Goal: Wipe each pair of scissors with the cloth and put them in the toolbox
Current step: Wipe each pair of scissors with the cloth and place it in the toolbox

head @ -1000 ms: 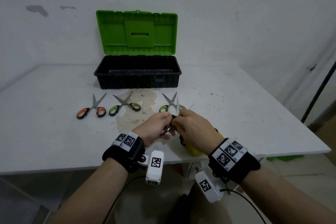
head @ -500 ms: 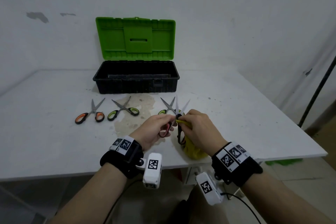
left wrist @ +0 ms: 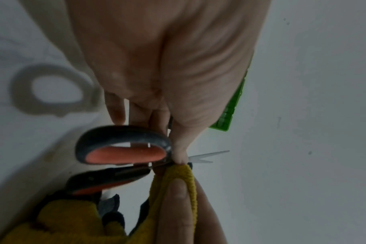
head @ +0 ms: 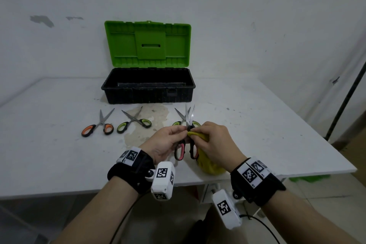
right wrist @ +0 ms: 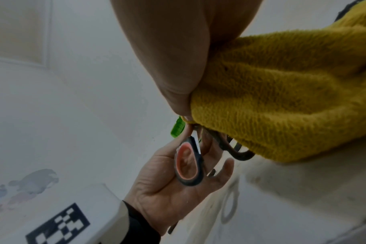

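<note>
Above the table's near edge my left hand [head: 168,140] pinches red-handled scissors [head: 181,151] near the pivot, blades [head: 189,116] pointing away and slightly apart. My right hand [head: 213,142] grips a yellow cloth [head: 210,164] and presses a fold of it against the scissors just below the blades. The left wrist view shows the red handle loops [left wrist: 123,147] and the cloth [left wrist: 178,175] at the pivot. In the right wrist view the cloth [right wrist: 282,102] covers one handle. The black toolbox [head: 148,96] stands with its green lid [head: 147,43] raised, at the back.
Orange-handled scissors [head: 99,128] and green-handled scissors [head: 134,123] lie on the white table [head: 49,144] left of my hands. Another green-handled pair [head: 180,119] lies behind the held scissors. A brownish stain [head: 150,123] marks the table centre. A dark pole [head: 344,101] stands at the right.
The red-handled scissors have been turned upright with handles toward me and now show below my hands. The blades opened, then narrowed. The cloth fold sits at the pivot.
</note>
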`<state>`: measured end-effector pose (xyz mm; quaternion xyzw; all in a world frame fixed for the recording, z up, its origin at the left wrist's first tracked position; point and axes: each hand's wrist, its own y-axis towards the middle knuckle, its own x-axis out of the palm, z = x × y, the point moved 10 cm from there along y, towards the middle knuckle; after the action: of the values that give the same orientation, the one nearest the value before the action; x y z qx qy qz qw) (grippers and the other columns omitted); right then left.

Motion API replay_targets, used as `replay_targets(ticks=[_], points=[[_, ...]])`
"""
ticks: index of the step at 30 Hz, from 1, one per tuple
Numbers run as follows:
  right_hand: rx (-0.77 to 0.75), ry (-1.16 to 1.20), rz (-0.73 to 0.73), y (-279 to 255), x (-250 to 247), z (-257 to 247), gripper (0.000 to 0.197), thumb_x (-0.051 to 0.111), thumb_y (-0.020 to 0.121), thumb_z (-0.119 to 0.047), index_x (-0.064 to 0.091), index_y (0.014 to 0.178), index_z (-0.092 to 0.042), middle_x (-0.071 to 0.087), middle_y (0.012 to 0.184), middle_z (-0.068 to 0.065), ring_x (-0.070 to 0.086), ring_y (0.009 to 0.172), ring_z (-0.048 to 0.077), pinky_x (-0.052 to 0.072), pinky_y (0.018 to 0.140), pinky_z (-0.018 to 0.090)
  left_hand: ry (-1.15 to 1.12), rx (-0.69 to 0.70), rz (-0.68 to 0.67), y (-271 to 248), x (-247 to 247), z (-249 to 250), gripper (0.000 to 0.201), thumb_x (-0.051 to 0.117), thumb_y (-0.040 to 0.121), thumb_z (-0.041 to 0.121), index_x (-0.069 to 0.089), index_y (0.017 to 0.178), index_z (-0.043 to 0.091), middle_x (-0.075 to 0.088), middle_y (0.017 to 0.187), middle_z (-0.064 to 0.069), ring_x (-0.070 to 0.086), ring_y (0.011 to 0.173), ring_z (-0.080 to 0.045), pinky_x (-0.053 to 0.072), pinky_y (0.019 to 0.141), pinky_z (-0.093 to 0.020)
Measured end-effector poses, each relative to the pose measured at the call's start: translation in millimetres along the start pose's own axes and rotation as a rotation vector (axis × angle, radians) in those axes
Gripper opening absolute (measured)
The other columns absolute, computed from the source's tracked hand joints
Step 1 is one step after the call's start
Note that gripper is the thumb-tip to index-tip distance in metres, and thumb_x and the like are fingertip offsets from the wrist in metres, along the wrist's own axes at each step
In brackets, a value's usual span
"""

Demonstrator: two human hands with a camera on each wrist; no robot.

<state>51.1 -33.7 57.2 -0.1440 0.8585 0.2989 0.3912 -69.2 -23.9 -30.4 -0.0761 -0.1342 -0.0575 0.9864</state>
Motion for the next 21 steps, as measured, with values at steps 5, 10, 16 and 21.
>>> replay_targets(ticks=[5,10,16,21], points=[[0.017,0.044,0.009,3,-3,8,0.016,0.067,0.088,-0.029,0.075,0.102,-0.027,0.065,0.087,-0.012,0.056,0.081,0.003,0.038,0.071,0.009,0.031,-0.011,0.034,2,-6,3,0.021,0.062,0.092,0.007,0.067,0.112,0.001,0.071,0.088,-0.013,0.066,0.070,-0.018,0.049,0.054,-0.020],[0.072,0.049,0.010,4,-4,23,0.017,0.065,0.089,-0.034,0.074,0.103,-0.030,0.065,0.088,-0.012,0.055,0.081,0.002,0.036,0.070,0.010,0.193,0.045,0.098,1,-12,14,0.011,0.064,0.094,0.009,0.064,0.104,0.004,0.064,0.072,-0.005,0.057,0.062,-0.015,0.046,0.053,-0.026],[0.118,0.045,0.031,1,-9,35,0.017,0.066,0.089,-0.035,0.075,0.103,-0.029,0.065,0.090,-0.012,0.055,0.083,0.004,0.038,0.072,0.014,0.319,0.010,0.138,-5,-15,9,0.007,0.063,0.096,0.015,0.058,0.097,0.009,0.061,0.063,-0.003,0.049,0.047,-0.013,0.031,0.038,-0.019],[0.191,0.069,0.080,-3,-17,46,0.018,0.067,0.088,-0.035,0.075,0.103,-0.027,0.070,0.096,-0.011,0.059,0.088,0.004,0.047,0.078,0.020,0.348,0.005,0.091,-8,-14,4,0.026,0.066,0.090,0.001,0.058,0.115,-0.003,0.066,0.076,-0.006,0.058,0.062,-0.014,0.048,0.051,-0.021]])
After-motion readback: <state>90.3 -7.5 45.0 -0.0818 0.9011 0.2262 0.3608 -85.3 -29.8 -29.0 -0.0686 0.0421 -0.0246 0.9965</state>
